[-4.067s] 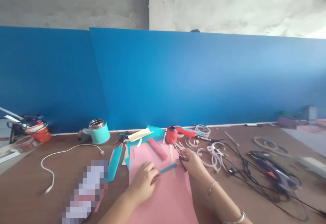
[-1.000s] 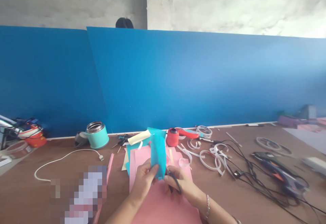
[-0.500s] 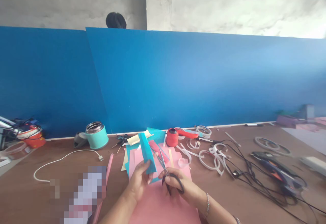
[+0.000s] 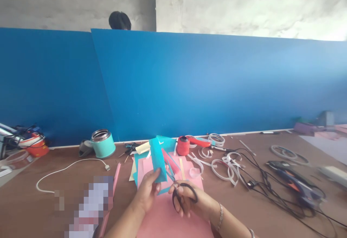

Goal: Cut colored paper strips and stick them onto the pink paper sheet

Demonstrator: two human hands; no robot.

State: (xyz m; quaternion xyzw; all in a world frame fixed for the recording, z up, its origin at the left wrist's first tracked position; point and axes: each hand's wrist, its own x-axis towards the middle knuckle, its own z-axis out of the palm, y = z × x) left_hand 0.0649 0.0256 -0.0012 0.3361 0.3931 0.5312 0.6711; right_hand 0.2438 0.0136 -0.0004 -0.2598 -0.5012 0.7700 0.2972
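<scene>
Head view: your left hand (image 4: 148, 189) is pinching a teal paper strip (image 4: 157, 158) above pink paper (image 4: 173, 221); your right hand (image 4: 200, 203) is gripping scissors (image 4: 175, 184). White loops (image 4: 233, 174) are lying rightward; pixelation is hiding a lower-left object (image 4: 90, 209).

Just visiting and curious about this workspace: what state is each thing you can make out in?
Scissors: held, handles spread
Blue strip: held, raised
Pink sheet: lying flat
Mug: upright, uncovered
White cable: visible plug unconnected
Black cables: loosely tangled
Orange bucket: upright, stuffed

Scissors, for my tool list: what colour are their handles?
Black; the scissor handles show best in the head view, in the right hand.
</scene>
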